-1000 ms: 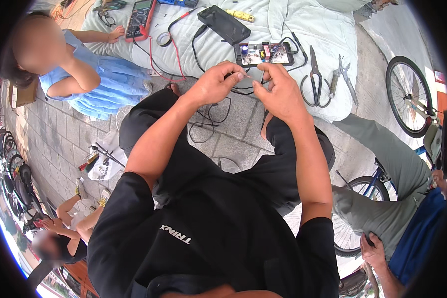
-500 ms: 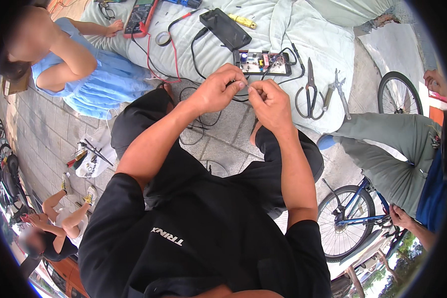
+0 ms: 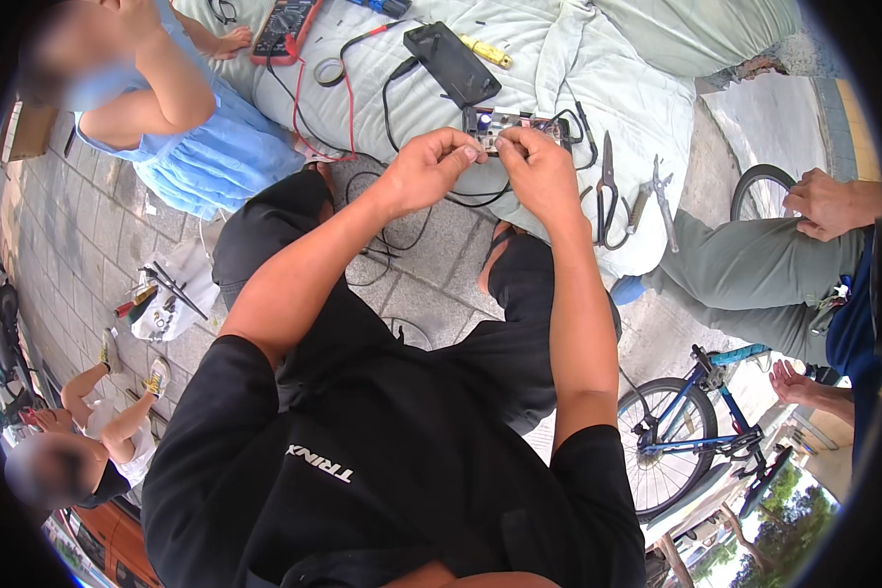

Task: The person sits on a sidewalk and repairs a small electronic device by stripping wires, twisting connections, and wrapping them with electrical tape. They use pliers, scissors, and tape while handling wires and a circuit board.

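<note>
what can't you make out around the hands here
- What the left hand and right hand pinch: too small, covered by their fingers, head view.
- Circuit board: near half hidden behind both hands; parts too small.
- Meter: cut off by the top edge.
- Bicycle: bent at the rim.

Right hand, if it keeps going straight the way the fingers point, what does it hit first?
Most likely the circuit board. The right hand points up and away from the body, fingertips already at the board's near edge on the pale cloth. Depth is hard to judge; it may already touch.
</note>
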`<action>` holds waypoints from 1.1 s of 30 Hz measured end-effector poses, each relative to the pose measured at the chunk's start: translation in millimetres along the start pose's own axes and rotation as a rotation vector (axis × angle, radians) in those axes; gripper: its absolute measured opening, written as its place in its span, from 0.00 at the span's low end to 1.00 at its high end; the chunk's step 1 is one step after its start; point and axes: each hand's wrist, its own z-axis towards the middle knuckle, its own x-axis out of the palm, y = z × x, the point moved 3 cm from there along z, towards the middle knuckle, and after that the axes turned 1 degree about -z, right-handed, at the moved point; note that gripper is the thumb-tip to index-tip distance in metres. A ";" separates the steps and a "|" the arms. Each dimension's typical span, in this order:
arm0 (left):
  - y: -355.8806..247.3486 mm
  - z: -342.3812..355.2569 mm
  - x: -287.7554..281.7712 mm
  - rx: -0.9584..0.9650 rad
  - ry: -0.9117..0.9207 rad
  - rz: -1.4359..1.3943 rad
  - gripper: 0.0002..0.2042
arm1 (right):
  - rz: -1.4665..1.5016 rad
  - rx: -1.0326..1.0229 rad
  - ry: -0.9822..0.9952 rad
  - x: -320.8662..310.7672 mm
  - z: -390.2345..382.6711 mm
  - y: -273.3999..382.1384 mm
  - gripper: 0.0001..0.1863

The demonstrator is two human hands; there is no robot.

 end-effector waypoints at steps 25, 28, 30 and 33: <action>-6.6 2.0 6.1 -0.125 -0.158 0.024 0.11 | -0.308 -0.597 -0.328 16.8 -28.5 19.6 0.09; -10.4 0.8 7.1 -0.146 -0.141 0.021 0.11 | -0.344 -0.619 -0.309 12.8 -30.0 20.7 0.10; -10.3 1.6 8.2 -0.174 -0.108 0.050 0.11 | -0.342 -0.649 -0.304 10.8 -30.9 20.6 0.11; -10.2 2.4 8.7 -0.203 -0.089 0.049 0.11 | -0.349 -0.710 -0.311 6.4 -29.0 20.3 0.12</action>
